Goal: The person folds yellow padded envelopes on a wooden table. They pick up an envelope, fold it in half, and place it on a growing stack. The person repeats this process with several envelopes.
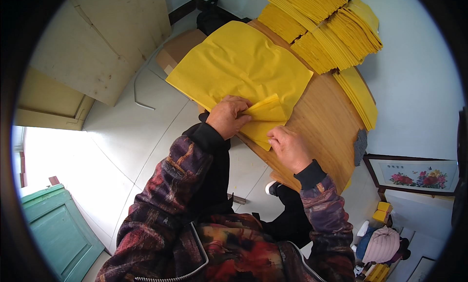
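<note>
A large sheet of thin yellow paper, apparently with more than one layer, lies over the far left part of the wooden table, its surface wrinkled. Its near part is folded back into a raised, pointed flap. My left hand is closed on the folded part, thumb and fingers gripping at the flap's left side. Just right of it, my right hand is curled in a pinch at the paper's near edge. What lies between its fingertips is too small to make out.
The wooden table curves toward the right. Stacks of folded yellow paper are piled at its far side, with a smaller bundle below. A grey cloth is at its right edge, near a framed flower picture. Wooden boards stand left.
</note>
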`<state>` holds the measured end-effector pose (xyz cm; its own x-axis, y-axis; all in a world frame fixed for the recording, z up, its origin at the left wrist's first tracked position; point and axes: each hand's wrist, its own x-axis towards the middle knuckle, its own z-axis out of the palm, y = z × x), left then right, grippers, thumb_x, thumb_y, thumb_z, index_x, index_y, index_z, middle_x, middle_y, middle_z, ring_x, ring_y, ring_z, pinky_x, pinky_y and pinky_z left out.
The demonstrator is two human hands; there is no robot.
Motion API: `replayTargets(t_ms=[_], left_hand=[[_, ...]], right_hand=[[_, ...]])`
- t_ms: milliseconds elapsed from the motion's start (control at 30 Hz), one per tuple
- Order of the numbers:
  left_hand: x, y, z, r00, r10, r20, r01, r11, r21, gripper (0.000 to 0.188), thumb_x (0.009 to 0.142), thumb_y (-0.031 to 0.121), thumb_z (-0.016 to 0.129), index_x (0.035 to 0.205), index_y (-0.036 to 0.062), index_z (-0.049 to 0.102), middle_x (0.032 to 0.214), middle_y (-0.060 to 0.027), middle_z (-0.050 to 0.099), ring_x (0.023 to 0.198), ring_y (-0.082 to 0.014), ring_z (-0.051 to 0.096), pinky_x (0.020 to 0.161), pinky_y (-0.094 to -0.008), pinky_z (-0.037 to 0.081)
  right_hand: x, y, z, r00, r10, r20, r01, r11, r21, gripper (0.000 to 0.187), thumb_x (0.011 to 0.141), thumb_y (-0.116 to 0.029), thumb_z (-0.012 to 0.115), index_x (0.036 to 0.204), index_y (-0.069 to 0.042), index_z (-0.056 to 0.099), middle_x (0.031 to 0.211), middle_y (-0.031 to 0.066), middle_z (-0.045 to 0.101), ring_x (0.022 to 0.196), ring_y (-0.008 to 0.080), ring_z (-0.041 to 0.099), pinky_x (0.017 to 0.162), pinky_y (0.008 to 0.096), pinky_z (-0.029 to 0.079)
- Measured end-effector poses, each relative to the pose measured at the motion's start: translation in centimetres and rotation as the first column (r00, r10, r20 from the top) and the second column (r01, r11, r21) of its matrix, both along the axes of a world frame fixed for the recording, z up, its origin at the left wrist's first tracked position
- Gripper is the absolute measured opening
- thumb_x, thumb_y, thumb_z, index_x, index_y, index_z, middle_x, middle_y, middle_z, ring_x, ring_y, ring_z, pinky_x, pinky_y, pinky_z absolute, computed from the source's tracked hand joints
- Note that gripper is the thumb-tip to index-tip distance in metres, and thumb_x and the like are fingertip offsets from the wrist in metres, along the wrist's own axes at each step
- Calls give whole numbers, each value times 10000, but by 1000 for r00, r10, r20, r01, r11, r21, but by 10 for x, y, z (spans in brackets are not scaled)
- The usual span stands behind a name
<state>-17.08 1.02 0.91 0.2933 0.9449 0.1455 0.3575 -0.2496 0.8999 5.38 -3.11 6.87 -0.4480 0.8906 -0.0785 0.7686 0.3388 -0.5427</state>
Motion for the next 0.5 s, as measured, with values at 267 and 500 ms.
replayTargets(t_ms=[267,500], left_hand=[[0,0,1,1000,5,-19,-5,1000,3,251,780,98,728,1003,-10,693,1059,-152,674,1050,-352,582,908,-386,481],[-1,0,-1,1000,-1,3,1,1000,26,224,777,80,720,971,-23,679,1077,-158,671,1022,-336,594,894,-377,481]], right_hand=[[2,1,1,982,145,118,-154,985,73,30,854,-71,629,865,-44,631,875,118,591,881,331,598,734,427,507],[-3,4,9,967,178,180,-216,952,219,60,830,-59,649,799,-38,602,878,104,567,885,315,568,747,412,496]])
